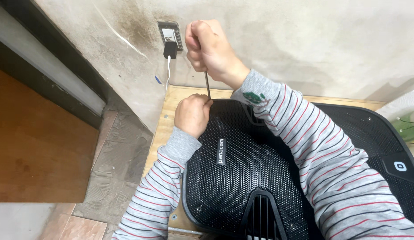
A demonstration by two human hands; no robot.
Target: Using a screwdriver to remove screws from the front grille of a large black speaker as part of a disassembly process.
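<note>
A large black speaker with a perforated metal grille lies face up on a wooden board. My right hand is fisted around the handle of a screwdriver, whose thin dark shaft points straight down at the speaker's far left corner. My left hand is closed at that corner, fingers pinched around the lower end of the shaft and resting on the grille edge. The tip is hidden behind my left hand. Both arms wear grey sleeves with red and dark stripes.
A stained plaster wall stands right behind the board, with a socket and a black plug trailing a white cable. Tiled floor and a brown wooden surface lie to the left. White paper shows at far right.
</note>
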